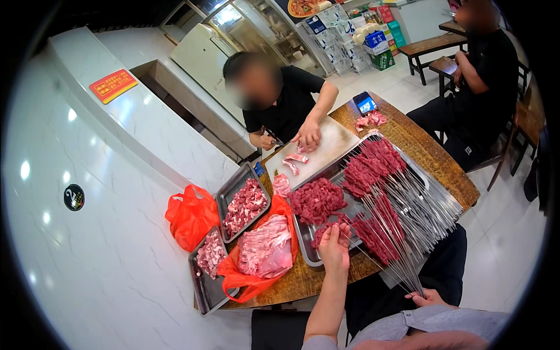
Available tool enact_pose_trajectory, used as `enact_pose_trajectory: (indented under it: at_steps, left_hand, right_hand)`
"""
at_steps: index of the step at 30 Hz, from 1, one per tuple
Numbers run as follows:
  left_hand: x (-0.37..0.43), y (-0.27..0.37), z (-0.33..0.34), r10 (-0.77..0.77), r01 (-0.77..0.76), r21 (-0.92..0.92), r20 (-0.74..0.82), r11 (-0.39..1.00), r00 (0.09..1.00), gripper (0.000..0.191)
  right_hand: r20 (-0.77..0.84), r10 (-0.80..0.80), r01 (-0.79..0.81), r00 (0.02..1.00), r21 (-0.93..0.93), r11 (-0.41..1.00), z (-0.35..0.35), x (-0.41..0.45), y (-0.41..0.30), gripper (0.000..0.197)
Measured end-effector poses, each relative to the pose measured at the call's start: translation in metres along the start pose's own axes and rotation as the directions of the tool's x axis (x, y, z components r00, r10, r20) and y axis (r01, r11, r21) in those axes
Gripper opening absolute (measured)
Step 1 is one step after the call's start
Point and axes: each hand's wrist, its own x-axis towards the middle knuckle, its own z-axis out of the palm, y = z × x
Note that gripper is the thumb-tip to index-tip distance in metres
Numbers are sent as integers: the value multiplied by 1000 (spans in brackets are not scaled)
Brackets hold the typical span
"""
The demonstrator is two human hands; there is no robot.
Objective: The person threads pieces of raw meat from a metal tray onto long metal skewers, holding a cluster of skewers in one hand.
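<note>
My left hand [334, 249] is raised over the near edge of a large metal tray [313, 261], its fingertips pinched at a small strip of red meat [344, 218] by a skewer's tip. Its fingers partly hide the strip. Low on the right, my right hand [428, 299] grips the ends of a bundle of thin metal skewers [404, 271]. Red meat [379, 232] is threaded on the far part of several of them. In the tray lie a heap of loose red meat [318, 200] and many loaded skewers [372, 164], with bare metal ends [431, 210] jutting over its right side.
Across the wooden table [455, 183], a person [302, 94] handles meat on a white cutting board [337, 133]. Left stand two smaller trays of diced meat [245, 205] [211, 253], a large meat slab [267, 249] in a red plastic bag [236, 291], and another red bag [192, 218]. A phone [365, 102] lies far back.
</note>
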Motion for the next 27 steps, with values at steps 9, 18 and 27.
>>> enact_pose_trajectory:
  at_steps: [9,18,27]
  left_hand:
    - [-9,2,8,-54,53,4,36,999,998,11]
    - [2,7,7,3,-2,38,-15,999,1000,15]
    - [-8,-3,0,-29,28,97,11,995,1000,14]
  right_hand:
    - [6,33,-34,999,20,999,-1,-2,-2,23]
    - [1,-63,62,998,-84,994,-1,0,-7,21]
    - [-41,2,-2,999,10,1000,2,1,10,21]
